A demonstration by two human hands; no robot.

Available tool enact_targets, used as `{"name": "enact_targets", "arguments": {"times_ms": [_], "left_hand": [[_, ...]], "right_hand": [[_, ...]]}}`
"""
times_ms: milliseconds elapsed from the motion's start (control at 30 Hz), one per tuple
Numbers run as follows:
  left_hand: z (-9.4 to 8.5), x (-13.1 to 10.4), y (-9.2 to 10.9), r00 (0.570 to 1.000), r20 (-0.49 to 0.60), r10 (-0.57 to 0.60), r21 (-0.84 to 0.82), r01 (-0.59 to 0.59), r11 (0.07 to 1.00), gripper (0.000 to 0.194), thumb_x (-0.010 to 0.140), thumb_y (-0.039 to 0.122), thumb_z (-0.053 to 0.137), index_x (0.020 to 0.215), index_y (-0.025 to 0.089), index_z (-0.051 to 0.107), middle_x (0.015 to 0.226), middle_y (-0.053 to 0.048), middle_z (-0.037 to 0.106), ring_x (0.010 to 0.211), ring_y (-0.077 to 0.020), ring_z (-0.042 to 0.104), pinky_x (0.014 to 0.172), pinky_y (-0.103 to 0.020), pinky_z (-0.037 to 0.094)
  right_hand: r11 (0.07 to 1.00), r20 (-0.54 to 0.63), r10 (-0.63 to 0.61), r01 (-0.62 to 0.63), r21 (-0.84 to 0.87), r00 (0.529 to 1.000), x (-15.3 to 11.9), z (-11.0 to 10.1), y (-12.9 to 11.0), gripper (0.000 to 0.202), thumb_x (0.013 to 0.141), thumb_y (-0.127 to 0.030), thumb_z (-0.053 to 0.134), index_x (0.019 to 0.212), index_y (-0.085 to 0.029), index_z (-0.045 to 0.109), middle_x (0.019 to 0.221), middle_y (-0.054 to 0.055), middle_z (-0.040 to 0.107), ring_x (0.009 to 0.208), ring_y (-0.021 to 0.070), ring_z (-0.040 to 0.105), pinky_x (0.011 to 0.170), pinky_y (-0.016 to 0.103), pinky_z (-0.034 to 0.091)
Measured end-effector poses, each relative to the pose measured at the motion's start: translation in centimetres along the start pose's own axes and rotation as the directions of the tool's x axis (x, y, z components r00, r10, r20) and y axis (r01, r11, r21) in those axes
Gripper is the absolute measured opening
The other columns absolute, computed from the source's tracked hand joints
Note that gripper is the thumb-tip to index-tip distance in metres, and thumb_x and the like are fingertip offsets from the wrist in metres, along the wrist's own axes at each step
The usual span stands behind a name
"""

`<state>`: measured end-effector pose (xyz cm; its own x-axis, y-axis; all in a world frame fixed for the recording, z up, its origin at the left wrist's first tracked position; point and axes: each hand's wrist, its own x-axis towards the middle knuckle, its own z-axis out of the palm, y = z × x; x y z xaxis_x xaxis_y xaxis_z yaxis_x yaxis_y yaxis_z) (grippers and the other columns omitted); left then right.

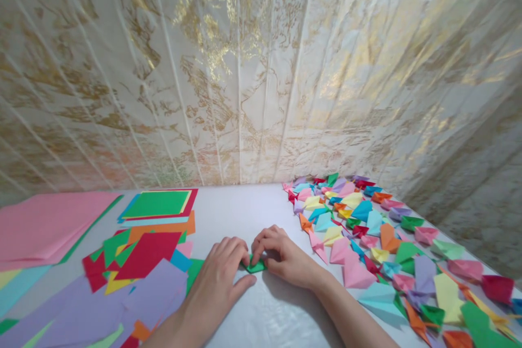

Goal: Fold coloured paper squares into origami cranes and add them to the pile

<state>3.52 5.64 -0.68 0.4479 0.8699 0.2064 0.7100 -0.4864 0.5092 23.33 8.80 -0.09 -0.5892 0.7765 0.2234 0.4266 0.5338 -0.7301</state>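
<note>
A small folded piece of green paper [256,268] lies on the white tabletop between my hands. My left hand [226,266] presses on its left side with curled fingers, the thumb stretched out below. At the paper's right side, my right hand [281,255] bends its fingers down onto it, index finger and thumb pinching at the edge. The fingertips cover parts of the paper's folds. Another green sheet [194,273] sticks out from behind my left hand.
Folded paper pieces [371,228] in many colours spread over the right side. On the left lie loose purple sheets [159,288], a red sheet [149,254], a stack topped with green [159,204] and large pink sheets [49,223]. A patterned curtain [244,92] hangs behind the table.
</note>
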Motion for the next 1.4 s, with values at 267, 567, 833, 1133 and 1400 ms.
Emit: {"name": "enact_targets", "arguments": {"times_ms": [267,567,833,1133,1400], "left_hand": [[-0.2,0.1,0.1,0.998,-0.02,0.058,0.071,-0.056,0.996,0.019,0.082,0.012,0.073,0.081,0.02,0.055,0.091,0.001,0.06,0.088,-0.0208,0.054,0.076,-0.034,0.039],[-0.6,0.0,0.5,0.998,-0.047,-0.039,0.164,0.046,0.985,0.012,0.086,0.02,0.069,0.093,0.019,0.06,0.092,-0.003,0.062,0.087,-0.024,0.054,0.077,-0.037,0.04],[-0.4,-0.2,0.2,0.994,-0.032,-0.102,0.102,0.105,0.989,0.011,0.084,0.017,0.069,0.091,0.021,0.062,0.093,-0.002,0.062,0.091,-0.0236,0.055,0.079,-0.036,0.039],[-0.4,0.0,-0.3,0.99,-0.122,-0.064,0.095,0.076,0.993,0.009,0.088,0.018,0.066,0.081,0.021,0.059,0.083,0.001,0.063,0.083,-0.0204,0.055,0.075,-0.034,0.037],[-0.6,0.0,-0.2,0.991,-0.135,0.005,0.121,0.011,0.993,0.009,0.091,0.026,0.064,0.084,0.021,0.061,0.083,0.001,0.063,0.083,-0.0211,0.055,0.075,-0.035,0.036]], "right_hand": [[1.0,0.059,-0.001,0.003,-0.027,0.998,-0.3,-0.1,-0.5,0.031,0.068,-0.005,0.081,0.088,-0.023,0.067,0.099,-0.001,0.062,0.099,0.0194,0.052,0.094,0.035,0.036],[1.0,-0.052,-0.005,0.006,0.023,0.999,0.1,1.2,0.1,0.025,0.076,0.003,0.07,0.078,-0.021,0.063,0.087,-0.002,0.062,0.088,0.0162,0.054,0.085,0.031,0.037],[0.997,-0.09,-0.005,0.012,0.078,0.996,0.1,1.1,0.0,0.025,0.076,0.005,0.064,0.077,-0.02,0.061,0.084,-0.002,0.064,0.086,0.0164,0.055,0.086,0.031,0.037],[0.998,-0.122,0.009,-0.017,-0.065,0.993,0.2,1.6,-0.5,0.02,0.079,0.0,0.066,0.081,-0.02,0.064,0.08,-0.002,0.061,0.081,0.0173,0.052,0.078,0.031,0.038],[0.996,-0.19,-0.069,0.057,-0.072,0.979,0.3,1.5,0.0,0.015,0.091,-0.014,0.06,0.079,-0.021,0.063,0.077,0.0,0.063,0.077,0.0172,0.055,0.075,0.032,0.041]]}}
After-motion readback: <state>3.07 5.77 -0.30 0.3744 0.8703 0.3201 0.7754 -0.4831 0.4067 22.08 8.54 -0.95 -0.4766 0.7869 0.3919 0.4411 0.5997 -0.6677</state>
